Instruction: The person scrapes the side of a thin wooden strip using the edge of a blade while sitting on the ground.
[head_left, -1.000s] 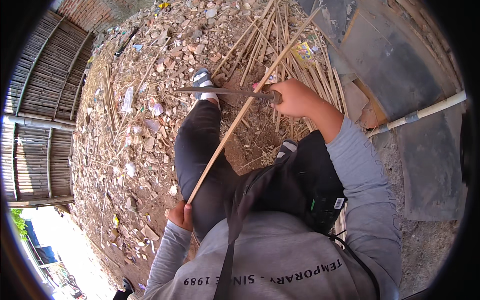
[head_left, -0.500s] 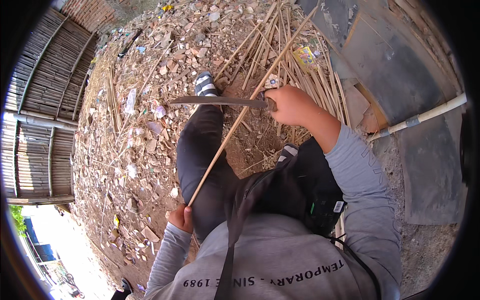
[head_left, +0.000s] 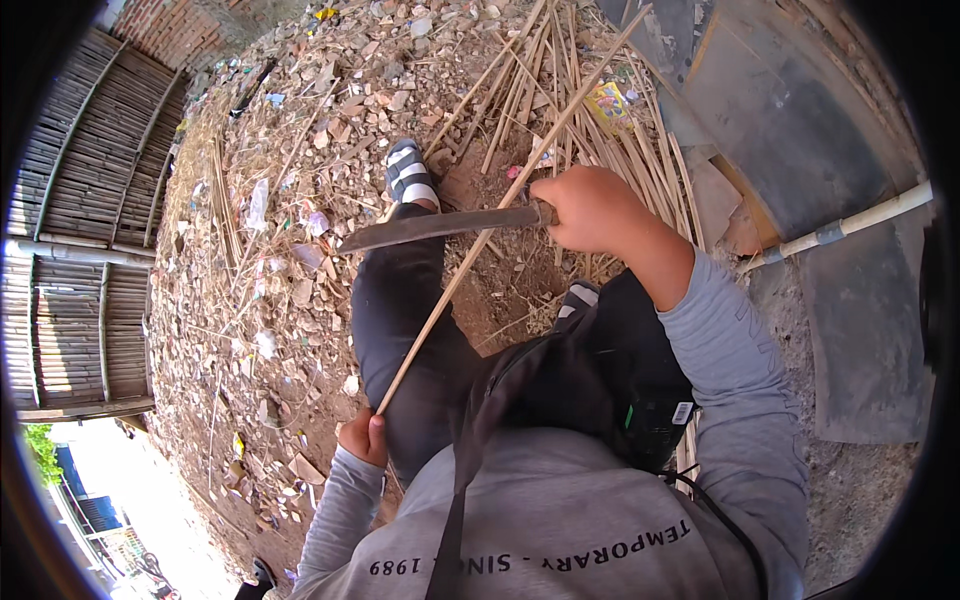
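Rubble-strewn brown earth [head_left: 310,350] is overhung by a long, slender tan wooden strip [head_left: 448,300], crossed by a broad, dull-grey metal blade [head_left: 430,229]; the blade is gripped in the curled right hand [head_left: 592,212], the strip's near end pinched by the left hand [head_left: 362,438].

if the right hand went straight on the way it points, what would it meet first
Probably the long wooden strip that slants just ahead of the right hand, crossed by the machete; depth is unclear, so the hand might pass above it.
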